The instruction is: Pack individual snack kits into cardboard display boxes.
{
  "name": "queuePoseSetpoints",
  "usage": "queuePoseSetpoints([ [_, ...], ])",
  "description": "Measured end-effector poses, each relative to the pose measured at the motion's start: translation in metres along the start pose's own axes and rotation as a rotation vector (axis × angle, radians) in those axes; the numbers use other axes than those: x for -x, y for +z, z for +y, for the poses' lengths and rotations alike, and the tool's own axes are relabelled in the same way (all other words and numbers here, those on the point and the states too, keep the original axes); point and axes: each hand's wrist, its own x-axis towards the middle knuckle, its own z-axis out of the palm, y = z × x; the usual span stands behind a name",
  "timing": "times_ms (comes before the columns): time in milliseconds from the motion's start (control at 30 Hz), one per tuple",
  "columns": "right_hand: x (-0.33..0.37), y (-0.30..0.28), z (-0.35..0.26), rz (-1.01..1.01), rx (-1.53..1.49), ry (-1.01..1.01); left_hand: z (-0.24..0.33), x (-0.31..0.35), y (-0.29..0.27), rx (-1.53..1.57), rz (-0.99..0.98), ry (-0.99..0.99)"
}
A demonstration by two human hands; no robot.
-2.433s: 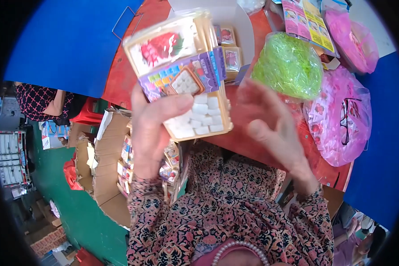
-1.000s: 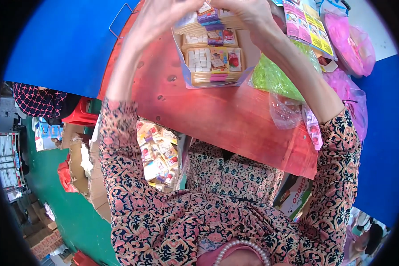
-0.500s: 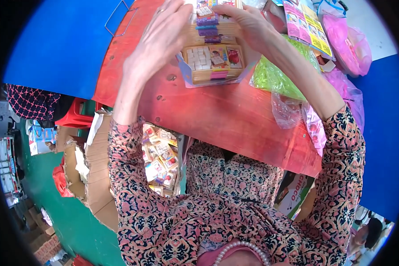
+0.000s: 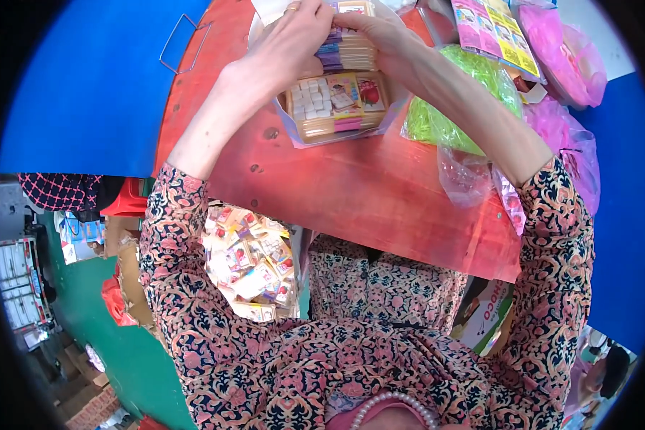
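Packs of small boxed goods (image 4: 335, 106) are lying flat inside a clear plastic bag (image 4: 294, 132) at the far edge of the red table (image 4: 351, 193); a stack of similar packs (image 4: 347, 51) stands just behind them, at the same edge; the left hand (image 4: 290, 39) is closed over the left end of that stack, a ring showing on one finger; the right hand (image 4: 380, 32) is pinched narrowly on its upper right end, so that the stack is held between both hands. A couple of seconds earlier one pack was held up in the left hand alone, close to the camera, with the right hand open beside it; since then both arms have been stretched out to the far edge, and the pack is no longer raised; it is judged that it has been added to the others in the bag, and that the stack is now being squared up. Just right of the bag a green mesh bundle (image 4: 455, 100) is lying; pink plastic bags (image 4: 562, 64) are heaped toward the far right corner, with a printed card sheet (image 4: 498, 32) beside them. Below the near edge of the table a cardboard box of loose packs (image 4: 254, 269) is seen by the person's left arm.
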Motion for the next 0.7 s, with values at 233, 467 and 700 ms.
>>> queuePoseSetpoints([
  [233,0.025,0.028,-0.015,0.194,-0.03,-0.177,-0.01,0.006,0.0,0.36,0.381,0.426],
  [467,0.02,0.022,-0.008,0.19,-0.093,-0.18,-0.01,0.005,0.008,0.204,-0.029,-0.024],
  [700,0.016,0.02,-0.005,0.208,-0.115,-0.231,-0.017,-0.001,0.018,0.055,-0.027,-0.036],
])
